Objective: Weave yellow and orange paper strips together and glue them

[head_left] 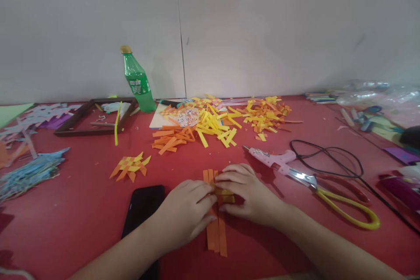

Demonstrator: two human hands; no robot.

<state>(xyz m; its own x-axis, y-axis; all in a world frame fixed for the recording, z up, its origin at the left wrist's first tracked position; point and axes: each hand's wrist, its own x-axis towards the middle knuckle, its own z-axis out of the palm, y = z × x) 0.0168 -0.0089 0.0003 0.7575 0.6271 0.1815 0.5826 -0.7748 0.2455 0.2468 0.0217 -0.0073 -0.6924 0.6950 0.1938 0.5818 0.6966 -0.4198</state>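
Orange paper strips (pixel 215 236) lie side by side, running toward me, with yellow paper strips (pixel 229 198) crossing them near their upper part. My left hand (pixel 188 210) has its fingertips closed on the left side of the crossing. From the right, my right hand (pixel 244 190) grips the same weave with bent fingers, covering much of the yellow. A woven orange and yellow paper piece (pixel 130 166) with pointed ends rests farther left. Beyond the hands are loose yellow strips (pixel 213 124) and loose orange strips (pixel 172 138).
A black phone (pixel 144 205) lies partly under my left forearm. To the right are a pink glue gun (pixel 271 157), yellow-and-red-handled scissors (pixel 348 210) and a black cord (pixel 331 146). A green bottle (pixel 139 85) and brown frame (pixel 61 131) stand near the white partition (pixel 262 39).
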